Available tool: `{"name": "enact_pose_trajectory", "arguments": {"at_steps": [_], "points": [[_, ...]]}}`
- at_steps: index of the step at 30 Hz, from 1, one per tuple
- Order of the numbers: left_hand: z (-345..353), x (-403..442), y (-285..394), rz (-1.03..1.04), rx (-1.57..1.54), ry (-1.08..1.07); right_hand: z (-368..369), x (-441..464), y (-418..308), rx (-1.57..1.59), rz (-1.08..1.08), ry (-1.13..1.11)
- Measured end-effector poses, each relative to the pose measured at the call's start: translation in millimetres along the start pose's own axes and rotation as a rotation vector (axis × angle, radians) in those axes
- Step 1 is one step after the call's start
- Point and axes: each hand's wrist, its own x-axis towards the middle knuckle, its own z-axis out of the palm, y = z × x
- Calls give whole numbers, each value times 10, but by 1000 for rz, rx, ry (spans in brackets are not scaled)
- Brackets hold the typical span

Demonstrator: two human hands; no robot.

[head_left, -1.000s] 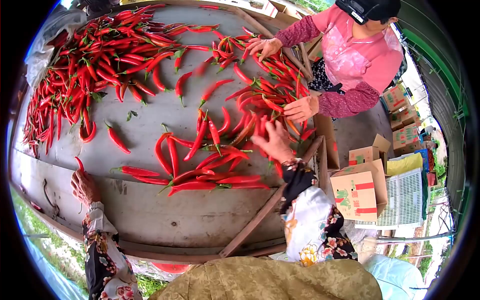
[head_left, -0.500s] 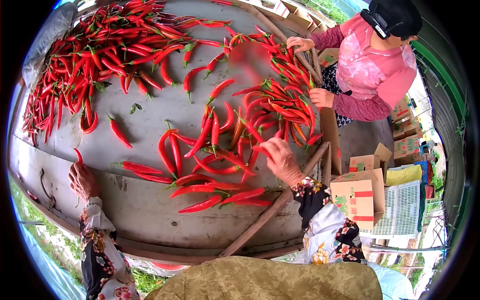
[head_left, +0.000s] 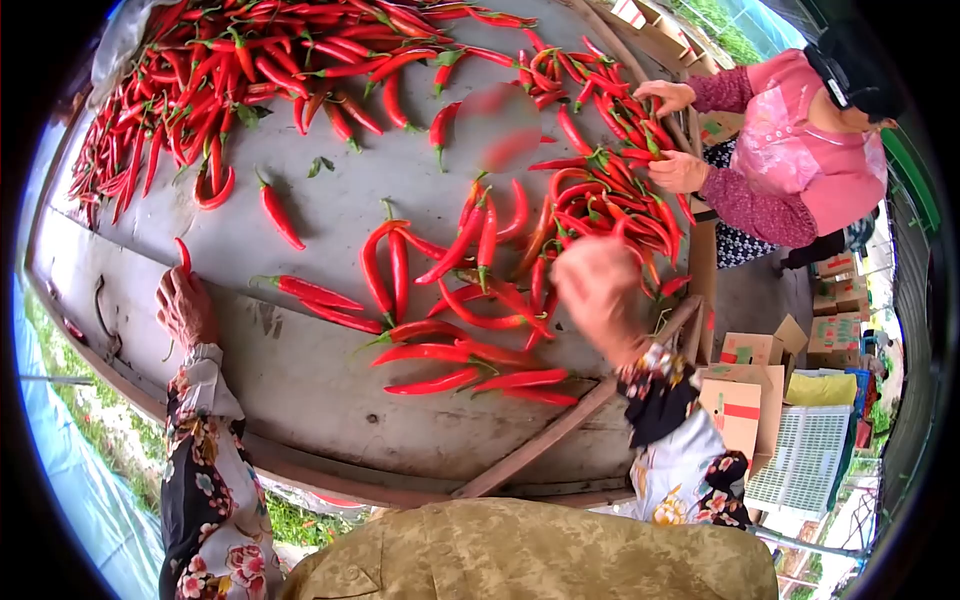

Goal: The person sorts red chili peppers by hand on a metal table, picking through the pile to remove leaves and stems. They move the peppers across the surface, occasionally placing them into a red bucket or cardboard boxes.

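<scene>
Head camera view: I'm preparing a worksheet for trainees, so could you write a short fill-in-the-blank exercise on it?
The person's bare left hand holds a slender ____ chilli pepper.
The pink-clad co-worker wears a ____ cap.
On the person's ____ side, beyond the flat grey tabletop, is a pale, perforated plastic crate.

Missing words: red; black; right.

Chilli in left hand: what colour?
The chilli in the left hand shows red, best in the head view.
</scene>
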Motion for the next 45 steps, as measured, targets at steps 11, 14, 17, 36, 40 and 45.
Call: {"name": "enact_pose_trajectory", "arguments": {"at_steps": [11,14,17,36,40,45], "points": [[-79,-3,42,-1,-15,-22,457,-610,-344,-51,-44,-431],[-38,7,30,2,-29,-7,318,-547,-339,67,-24,-379],[18,-3,2,21,-41,69,215,-565,-302,260,139,-205],[-147,-12,77,8,-114,36,433,-125,-1378,308,-371,-595],[-176,-6,97,14,-120,42,696,-336,-1251,105,-432,-505],[-141,-24,94,12,-146,75,699,-308,-388,-172,-321,-396]]}}
